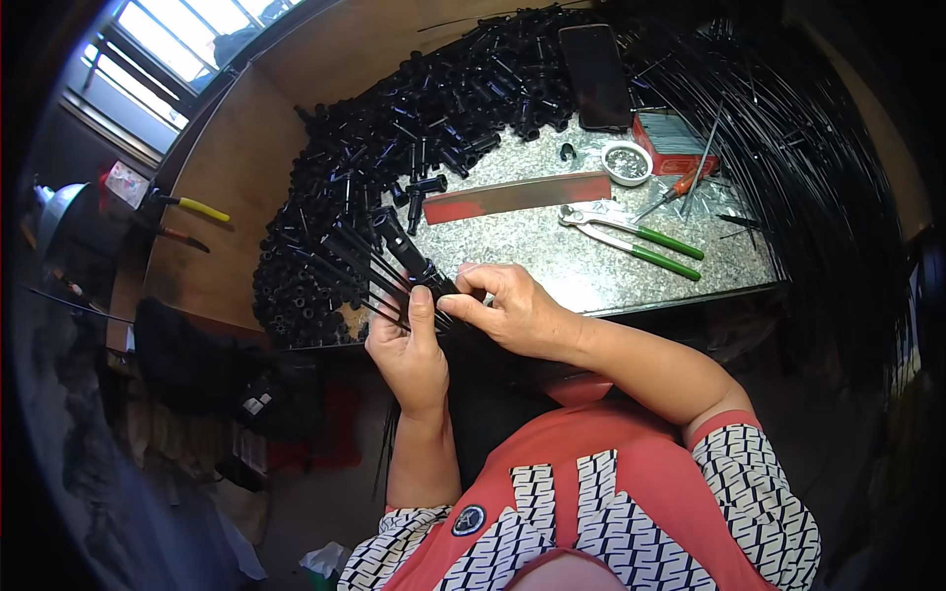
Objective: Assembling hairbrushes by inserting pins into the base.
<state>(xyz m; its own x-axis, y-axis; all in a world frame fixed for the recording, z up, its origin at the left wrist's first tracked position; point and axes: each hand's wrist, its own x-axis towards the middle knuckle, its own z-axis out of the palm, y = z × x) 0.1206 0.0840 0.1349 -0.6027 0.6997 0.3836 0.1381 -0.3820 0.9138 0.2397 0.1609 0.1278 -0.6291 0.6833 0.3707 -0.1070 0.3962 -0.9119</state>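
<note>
One desk [512,246], speckled, stone-like on top. Glossy, slender black rods [788,148] sweep along its right edge; hollow black tubes [394,118] heap toward its left and far edges, probably for easy reach. Over the front edge, left grip [412,360]: clamped on a tubular part [406,254] and several fanned rods [369,264], likely to steady them. Right grip [512,307]: fingertips bent to the part's near end; cannot tell whether closed on it.
</note>
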